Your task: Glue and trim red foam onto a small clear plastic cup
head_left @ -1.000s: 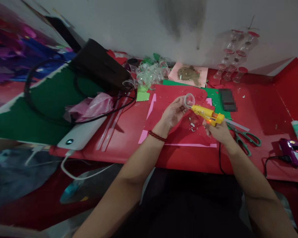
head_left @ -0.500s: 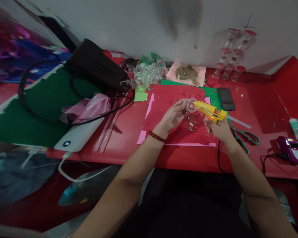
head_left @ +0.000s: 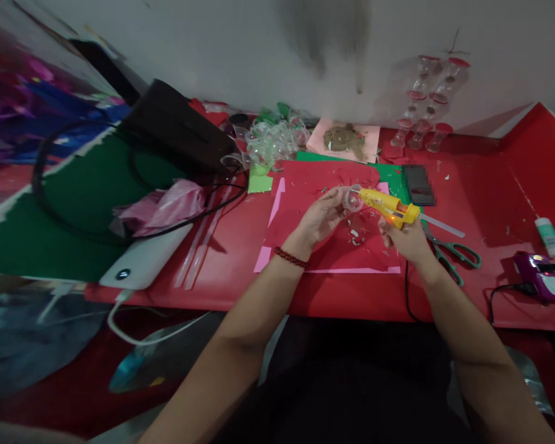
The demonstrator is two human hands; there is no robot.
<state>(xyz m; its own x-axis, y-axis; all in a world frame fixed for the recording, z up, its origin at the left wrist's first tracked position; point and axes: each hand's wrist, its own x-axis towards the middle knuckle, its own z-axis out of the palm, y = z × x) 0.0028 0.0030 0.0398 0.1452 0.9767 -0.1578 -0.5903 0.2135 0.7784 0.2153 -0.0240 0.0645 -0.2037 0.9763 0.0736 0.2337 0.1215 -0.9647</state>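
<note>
My left hand is closed on a small clear plastic cup, its round rim turned toward the right. A yellow glue gun is gripped by its handle in my right hand, and its nozzle reaches the cup's rim. A glue stick juts from the back of the gun, and a small orange light glows on its body. Both hands are above a red sheet strewn with scraps. Green-handled scissors lie beside my right wrist.
Several clear cups are heaped at the back, near sand on pink paper. Joined cups with red ends stand by the wall. A phone, a white bottle and a purple socket block lie rightward; glue sticks lie left.
The camera view has shifted slightly. My hands keep the cup and the glue gun in nearly the same position, with the nozzle still at the rim.
</note>
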